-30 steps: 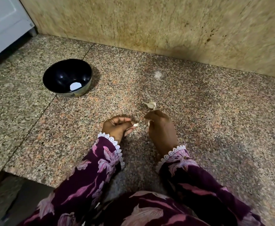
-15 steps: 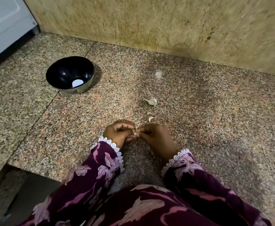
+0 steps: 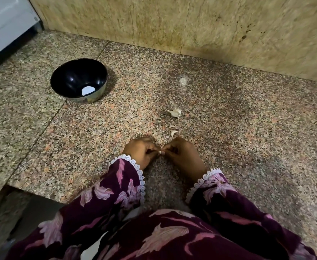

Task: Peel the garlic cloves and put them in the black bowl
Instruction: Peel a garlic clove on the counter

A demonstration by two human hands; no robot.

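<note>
1. Midway through peeling, a person's left hand (image 3: 141, 152) and right hand (image 3: 182, 153) meet fingertip to fingertip low over the speckled granite counter (image 3: 247, 147), fingers curled and pinching a small pale garlic clove (image 3: 161, 152) between them; only a sliver of it shows.
2. Lace-trimmed floral sleeves (image 3: 127, 177) in deep plum frame the hands from six o'clock.
3. Just beyond the right hand's knuckles, toward twelve o'clock, lie two curled scraps of papery skin (image 3: 173, 132), thin and off-white.
4. Farther along the same line sits an unpeeled clove (image 3: 175, 112), plump, teardrop-shaped, with a pointed tail.
5. Well apart at ten o'clock stands the black bowl (image 3: 60, 81), glossy and round, a white patch at its bottom that cannot be told apart as clove or label.
6. By this reading, the step in hand is stripping the skin; the next move likely calls for freeing the last husk, then carrying the bare clove across to the bowl.
7. Beyond rises a mottled ochre stone wall (image 3: 229, 30).
</note>
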